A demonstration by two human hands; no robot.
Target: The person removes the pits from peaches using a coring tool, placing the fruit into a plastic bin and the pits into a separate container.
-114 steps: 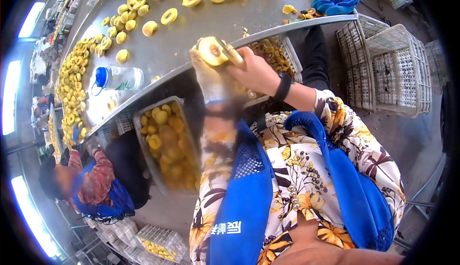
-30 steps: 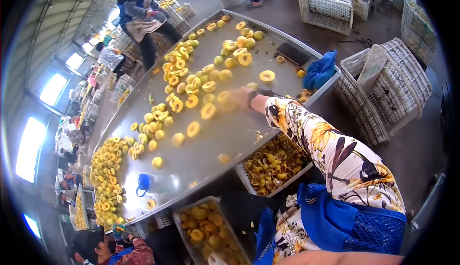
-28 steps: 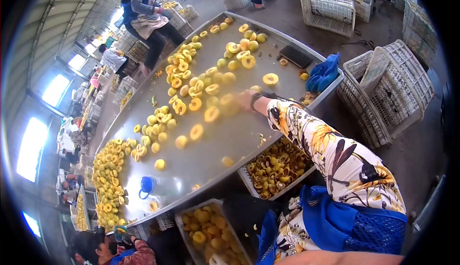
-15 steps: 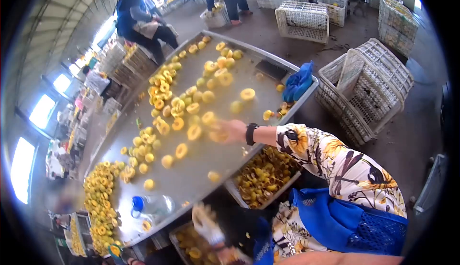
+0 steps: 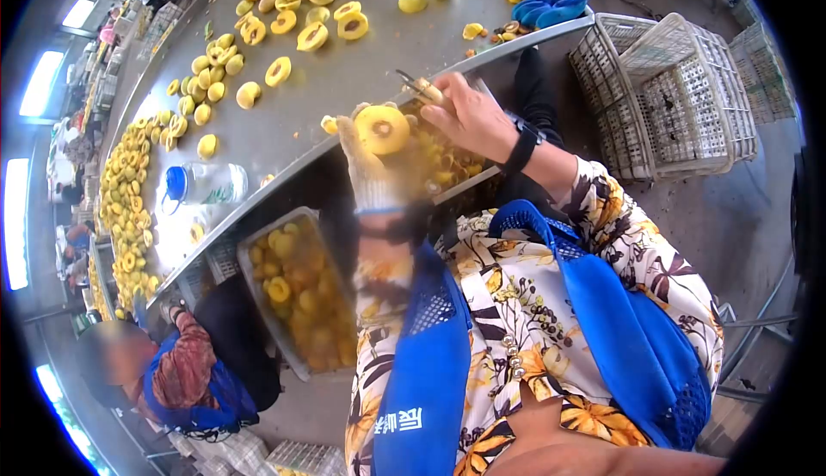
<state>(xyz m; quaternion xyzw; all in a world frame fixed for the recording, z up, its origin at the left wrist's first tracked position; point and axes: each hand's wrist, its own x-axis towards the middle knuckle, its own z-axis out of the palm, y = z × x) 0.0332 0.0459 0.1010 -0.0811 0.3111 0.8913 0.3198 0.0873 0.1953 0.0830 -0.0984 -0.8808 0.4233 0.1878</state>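
Note:
My left hand (image 5: 365, 173), in a pale knitted glove, holds a yellow peach half (image 5: 381, 130), its cut face with the brown pit area turned up. Close by on the right, my bare right hand (image 5: 478, 120) is closed around the handle of a small pitting knife (image 5: 422, 89) with a curved metal end. The tool is apart from the fruit. Both hands are at the near edge of the metal table (image 5: 344, 89), above a crate of peach scraps (image 5: 460, 166) that they partly cover. More peach halves (image 5: 312, 37) lie scattered on the table.
A clear bottle with a blue cap (image 5: 206, 184) lies on the table. A blue cloth (image 5: 553, 3) sits at its corner. A crate of peaches (image 5: 297, 291) stands below left, near a seated co-worker (image 5: 194, 373). White plastic crates (image 5: 662, 97) stand at right.
My right hand has drawn back from the peaches on the table and now holds the pitting knife. My left hand has risen with a peach half. The view has tilted down.

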